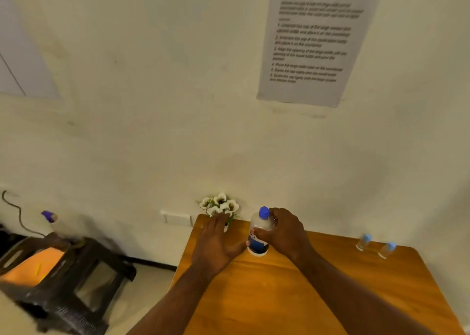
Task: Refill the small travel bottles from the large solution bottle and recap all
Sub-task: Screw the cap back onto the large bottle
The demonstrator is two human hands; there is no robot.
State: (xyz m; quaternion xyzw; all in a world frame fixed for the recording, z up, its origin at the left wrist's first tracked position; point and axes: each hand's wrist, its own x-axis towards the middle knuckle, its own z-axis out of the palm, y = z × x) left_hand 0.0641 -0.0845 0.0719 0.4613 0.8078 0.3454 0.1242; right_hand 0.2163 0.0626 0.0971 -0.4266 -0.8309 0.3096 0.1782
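Note:
The large solution bottle (pixel 259 229) stands upright near the back of the wooden table (pixel 279 296), white with a blue label and a blue cap on top. My right hand (pixel 283 233) grips its body from the right side. My left hand (pixel 218 243) hovers just left of the bottle with fingers straight, holding nothing. Two small clear travel bottles with light blue caps stand at the table's far right: one (pixel 363 242) and another (pixel 387 250), both capped and well away from my hands.
A small pot of white flowers (pixel 220 205) sits at the table's back edge against the wall. A dark plastic stool (pixel 63 278) stands on the floor to the left. An instruction sheet (pixel 315 39) hangs on the wall.

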